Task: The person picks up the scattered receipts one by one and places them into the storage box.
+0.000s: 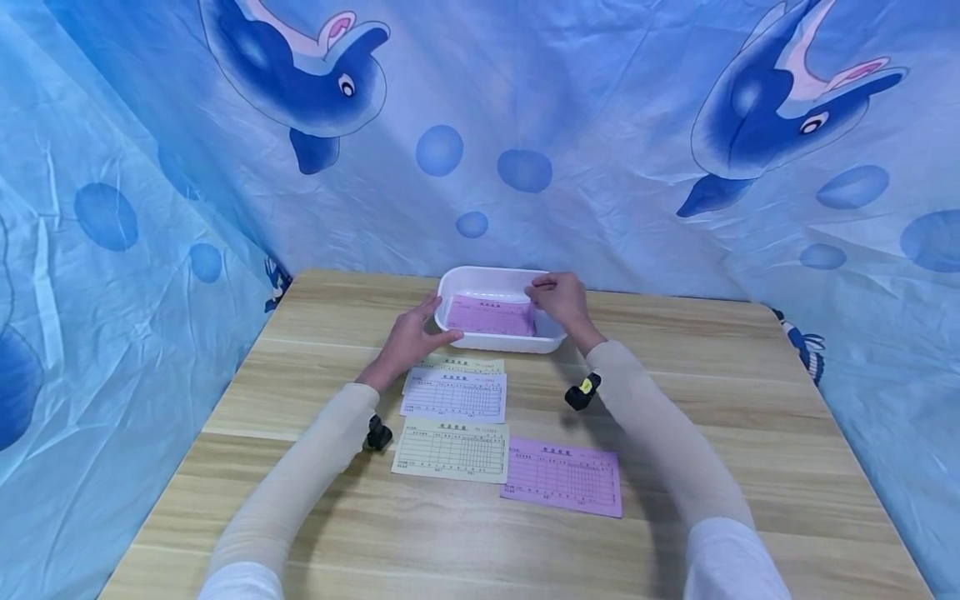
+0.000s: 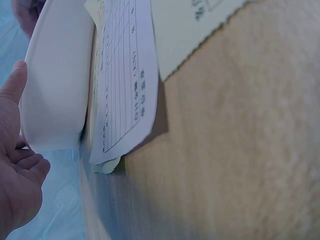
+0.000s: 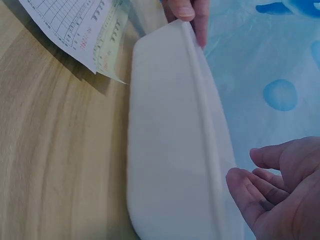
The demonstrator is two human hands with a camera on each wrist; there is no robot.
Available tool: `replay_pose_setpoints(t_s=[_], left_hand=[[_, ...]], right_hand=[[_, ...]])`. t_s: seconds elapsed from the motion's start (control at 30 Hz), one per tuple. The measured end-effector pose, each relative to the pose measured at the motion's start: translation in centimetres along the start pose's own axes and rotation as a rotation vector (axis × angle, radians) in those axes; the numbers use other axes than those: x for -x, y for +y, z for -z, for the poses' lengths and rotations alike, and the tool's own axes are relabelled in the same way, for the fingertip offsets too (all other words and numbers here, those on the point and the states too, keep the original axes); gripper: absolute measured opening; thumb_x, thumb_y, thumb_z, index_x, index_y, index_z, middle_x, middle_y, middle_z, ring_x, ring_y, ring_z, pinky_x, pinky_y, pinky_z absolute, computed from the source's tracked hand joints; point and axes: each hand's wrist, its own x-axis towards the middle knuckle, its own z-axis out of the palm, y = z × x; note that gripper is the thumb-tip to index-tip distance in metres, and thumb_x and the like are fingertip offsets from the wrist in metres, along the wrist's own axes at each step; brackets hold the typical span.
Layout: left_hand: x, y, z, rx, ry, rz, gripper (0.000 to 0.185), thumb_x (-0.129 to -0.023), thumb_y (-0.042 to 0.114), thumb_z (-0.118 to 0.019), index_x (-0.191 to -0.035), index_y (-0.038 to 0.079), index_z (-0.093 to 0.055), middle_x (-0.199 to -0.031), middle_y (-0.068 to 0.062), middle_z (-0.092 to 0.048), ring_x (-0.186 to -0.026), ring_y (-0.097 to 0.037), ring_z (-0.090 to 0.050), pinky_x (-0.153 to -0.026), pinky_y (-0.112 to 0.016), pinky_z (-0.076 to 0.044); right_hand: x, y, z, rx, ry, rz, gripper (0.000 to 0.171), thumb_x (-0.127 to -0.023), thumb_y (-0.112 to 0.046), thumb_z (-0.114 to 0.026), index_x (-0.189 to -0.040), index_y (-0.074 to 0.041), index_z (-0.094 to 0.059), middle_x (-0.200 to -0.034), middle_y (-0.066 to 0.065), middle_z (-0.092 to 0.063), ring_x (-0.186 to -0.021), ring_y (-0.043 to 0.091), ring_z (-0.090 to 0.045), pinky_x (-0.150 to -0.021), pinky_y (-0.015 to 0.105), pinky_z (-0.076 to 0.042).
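A white plastic tray (image 1: 498, 342) stands at the far edge of the table, with pink printed slips (image 1: 491, 317) lying inside it. My left hand (image 1: 407, 337) grips the tray's left end, thumb at the front rim and fingers along the side. In the left wrist view, that thumb (image 2: 15, 82) touches the rim. Over the tray's right end is my right hand (image 1: 562, 298). Its fingers (image 3: 245, 192) are loosely bent in the right wrist view, and nothing shows between them and the thumb.
In front of the tray, a white slip (image 1: 455, 396) partly covers a pale yellow-green slip (image 1: 487, 365). Nearer lie another yellow-green slip (image 1: 450, 451) and a pink slip (image 1: 562, 477), edges meeting. A blue dolphin-print curtain (image 1: 480, 125) hangs behind the wooden table (image 1: 712, 433).
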Motion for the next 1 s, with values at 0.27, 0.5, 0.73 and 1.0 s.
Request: replay_pose_setpoints(t_s=[0.27, 0.5, 0.73, 1.0], left_hand=[[0.0, -0.2, 0.0, 0.01, -0.011, 0.004, 0.101, -0.084, 0.052, -0.081, -0.157, -0.001, -0.034, -0.166, -0.019, -0.025, -0.154, -0.033, -0.024, -0.125, -0.047, -0.023], [0.0, -0.2, 0.0, 0.008, -0.013, 0.008, 0.102, -0.084, 0.052, -0.081, -0.157, -0.002, -0.033, -0.166, -0.02, -0.026, -0.154, -0.033, -0.023, -0.125, -0.048, -0.023], [0.0, -0.1, 0.1, 0.021, -0.011, 0.012, 0.1, -0.085, 0.05, -0.081, -0.156, -0.002, -0.034, -0.166, -0.019, -0.026, -0.154, -0.033, -0.024, -0.125, -0.047, -0.023], [0.0, 0.1, 0.1, 0.022, -0.011, 0.017, 0.099, -0.085, 0.048, -0.082, -0.156, -0.002, -0.034, -0.166, -0.019, -0.026, -0.154, -0.033, -0.024, -0.125, -0.048, -0.023]], right_hand=[[2.5, -1.2, 3.1, 0.052, -0.027, 0.09, 0.032, -0.096, -0.026, -0.072, -0.117, -0.001, -0.073, -0.106, 0.017, -0.076, -0.092, 0.035, -0.075, -0.077, 0.038, -0.063], [5.1, -1.2, 4.9, 0.007, -0.011, 0.158, 0.036, -0.096, -0.031, -0.074, -0.116, -0.002, -0.074, -0.105, 0.015, -0.077, -0.09, 0.032, -0.074, -0.071, 0.028, -0.061], [8.3, -0.3, 6.2, 0.03, 0.048, 0.211, 0.037, -0.094, -0.036, -0.076, -0.114, -0.005, -0.076, -0.106, 0.011, -0.077, -0.091, 0.023, -0.072, -0.072, 0.022, -0.057], [12.0, 1.1, 7.6, 0.076, 0.053, 0.217, 0.037, -0.093, -0.032, -0.077, -0.116, -0.004, -0.075, -0.105, 0.011, -0.078, -0.092, 0.023, -0.073, -0.077, 0.021, -0.058]])
